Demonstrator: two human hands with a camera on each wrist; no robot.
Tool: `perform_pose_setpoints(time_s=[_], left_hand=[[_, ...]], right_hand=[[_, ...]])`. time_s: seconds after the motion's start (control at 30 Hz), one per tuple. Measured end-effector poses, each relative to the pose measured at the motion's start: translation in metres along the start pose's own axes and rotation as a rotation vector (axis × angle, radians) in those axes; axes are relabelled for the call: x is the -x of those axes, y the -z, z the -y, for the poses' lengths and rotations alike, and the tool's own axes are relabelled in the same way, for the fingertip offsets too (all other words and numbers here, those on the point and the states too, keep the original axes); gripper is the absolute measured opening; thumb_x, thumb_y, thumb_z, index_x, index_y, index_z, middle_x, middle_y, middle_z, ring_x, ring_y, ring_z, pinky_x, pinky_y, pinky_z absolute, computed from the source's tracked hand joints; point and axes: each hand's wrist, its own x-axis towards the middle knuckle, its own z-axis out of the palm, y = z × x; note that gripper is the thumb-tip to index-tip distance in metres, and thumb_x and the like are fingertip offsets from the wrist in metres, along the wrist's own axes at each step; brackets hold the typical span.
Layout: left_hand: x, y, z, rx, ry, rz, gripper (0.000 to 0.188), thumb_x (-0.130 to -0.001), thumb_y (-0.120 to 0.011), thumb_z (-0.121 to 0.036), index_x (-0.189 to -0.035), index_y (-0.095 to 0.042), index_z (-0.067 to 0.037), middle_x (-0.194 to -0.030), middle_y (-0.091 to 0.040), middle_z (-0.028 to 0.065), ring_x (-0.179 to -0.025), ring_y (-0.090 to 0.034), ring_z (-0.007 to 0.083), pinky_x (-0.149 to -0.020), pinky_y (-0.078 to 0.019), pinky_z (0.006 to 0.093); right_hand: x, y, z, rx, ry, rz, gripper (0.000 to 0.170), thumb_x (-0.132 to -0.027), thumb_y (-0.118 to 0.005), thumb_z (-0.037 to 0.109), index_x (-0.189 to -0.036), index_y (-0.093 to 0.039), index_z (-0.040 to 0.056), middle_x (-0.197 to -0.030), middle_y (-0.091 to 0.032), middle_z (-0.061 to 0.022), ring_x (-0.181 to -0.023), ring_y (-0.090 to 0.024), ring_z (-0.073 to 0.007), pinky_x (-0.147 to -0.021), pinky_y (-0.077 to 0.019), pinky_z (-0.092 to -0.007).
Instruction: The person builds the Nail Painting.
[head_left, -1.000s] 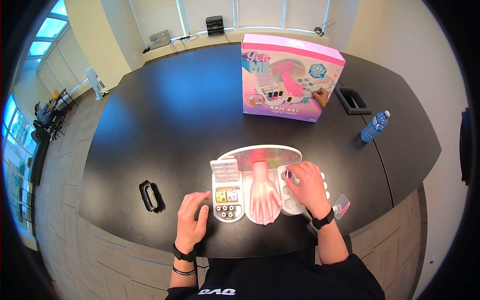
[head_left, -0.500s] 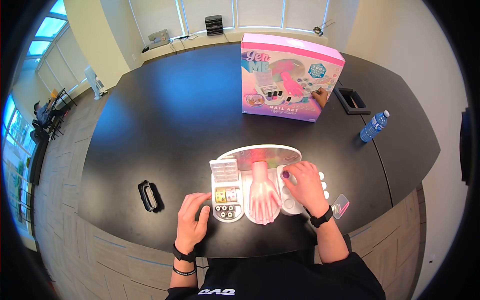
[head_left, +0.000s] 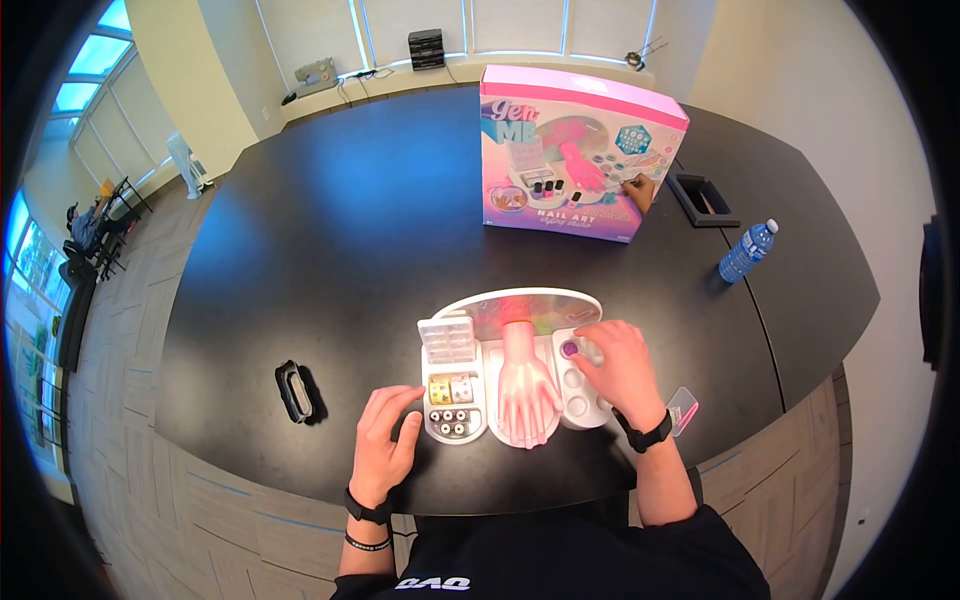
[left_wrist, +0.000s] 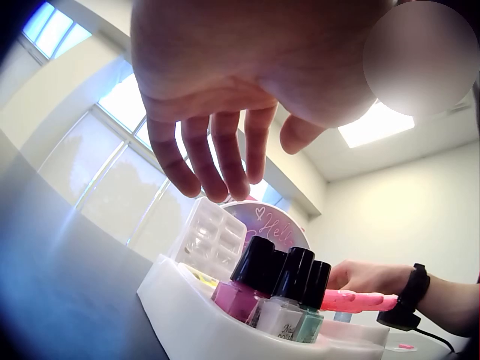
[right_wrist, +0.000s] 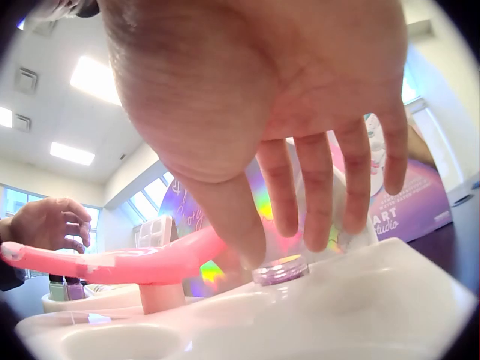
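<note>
My right hand is over the right wing of a white nail-art station. Its thumb tip is right at a small round pot of purple glitter, seated in the rearmost well. In the right wrist view the other fingers extend fairly straight beyond the pot, their tips above it. A pink model hand lies palm down in the station's middle. My left hand hovers beside the left wing with relaxed fingers, holding nothing. That wing carries nail polish bottles, patterned rolls and a clear compartment case.
A pink nail-art box stands upright farther back on the black table. To the right are a water bottle, a black table insert and a small clear packet. A black oval object lies at left.
The purple pot, tilted in my right fingers a second ago, now lies flat in the rear well. My right hand has shifted slightly. The left hand has stayed nearly still.
</note>
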Motion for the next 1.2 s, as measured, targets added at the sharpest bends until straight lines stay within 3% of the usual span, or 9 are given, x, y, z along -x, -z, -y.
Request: perform_pose_setpoints(time_s=[0.33, 0.63, 0.93, 1.2], left_hand=[[-0.001, 0.001, 0.0, -0.006, 0.006, -0.001, 0.027, -0.104, -0.067, -0.016, -0.124, -0.074, 0.001, -0.118, -0.072, 0.0184, -0.108, -0.068, 0.0384, -0.096, -0.055, 0.0443], [-0.001, 0.001, -0.001, -0.009, 0.009, -0.001, 0.027, -0.104, -0.067, -0.015, -0.124, -0.074, 0.001, -0.117, -0.072, 0.0183, -0.108, -0.068, 0.0383, -0.095, -0.0549, 0.0443], [-0.003, 0.0, -0.003, -0.01, 0.009, 0.009, 0.027, -0.105, -0.067, -0.016, -0.124, -0.074, 0.001, -0.117, -0.072, 0.0184, -0.108, -0.068, 0.0384, -0.095, -0.0547, 0.0445], [-0.001, 0.0, -0.003, -0.005, 0.019, 0.007, 0.027, -0.105, -0.066, -0.016, -0.124, -0.074, 0.001, -0.118, -0.073, 0.0184, -0.109, -0.068, 0.0383, -0.096, -0.0548, 0.0445]], right_hand=[[0.01, 0.025, -0.045, 0.044, -0.085, -0.058, 0.03, -0.081, -0.087, 0.015, -0.11, -0.079, 0.0076, -0.112, -0.079, -0.0105, -0.111, -0.07, -0.0349, -0.102, -0.0528, -0.0487], [0.026, 0.032, -0.087, 0.202, -0.402, 0.064, 0.031, -0.08, -0.089, 0.017, -0.108, -0.081, 0.0081, -0.107, -0.078, -0.01, -0.108, -0.07, -0.0335, -0.095, -0.0548, -0.0476], [0.032, 0.027, -0.093, 0.166, -0.414, 0.063, 0.029, -0.079, -0.089, 0.017, -0.105, -0.082, 0.007, -0.1, -0.079, -0.0113, -0.097, -0.074, -0.0342, -0.088, -0.0591, -0.0462], [0.032, 0.024, -0.095, 0.185, -0.396, 0.062, 0.027, -0.082, -0.087, 0.017, -0.106, -0.082, 0.0066, -0.101, -0.079, -0.0109, -0.102, -0.073, -0.0339, -0.092, -0.058, -0.0464]])
